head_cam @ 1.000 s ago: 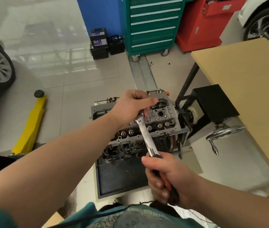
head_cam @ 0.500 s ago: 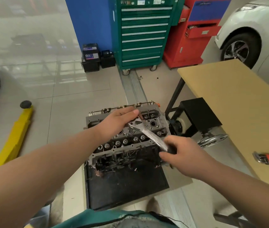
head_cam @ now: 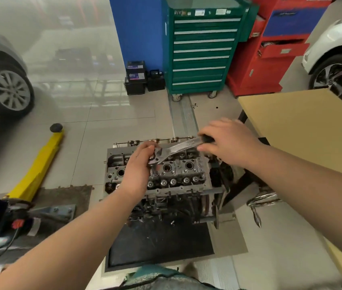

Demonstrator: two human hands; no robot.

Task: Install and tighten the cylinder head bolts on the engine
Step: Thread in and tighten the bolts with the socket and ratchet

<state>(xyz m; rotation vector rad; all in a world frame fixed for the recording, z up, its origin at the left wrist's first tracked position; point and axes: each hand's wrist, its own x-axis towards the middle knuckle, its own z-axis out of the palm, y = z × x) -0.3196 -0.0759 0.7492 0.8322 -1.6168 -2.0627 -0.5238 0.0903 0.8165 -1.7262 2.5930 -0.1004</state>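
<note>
Wrench (head_cam: 178,147) handle swung from near side to far right. Right hand (head_cam: 227,143) grips handle; left hand (head_cam: 139,167) pinches wrench head over bolt on cylinder head (head_cam: 178,174). Risk: jaw slips, rounds bolt, knuckles hit.

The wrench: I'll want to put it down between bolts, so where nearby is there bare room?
The tan tabletop beside the right hand shows bare surface within easy reach. The black mat below the engine is also bare. The cylinder head is crowded with bolts and ports, and both hands hold the wrench there.
</note>
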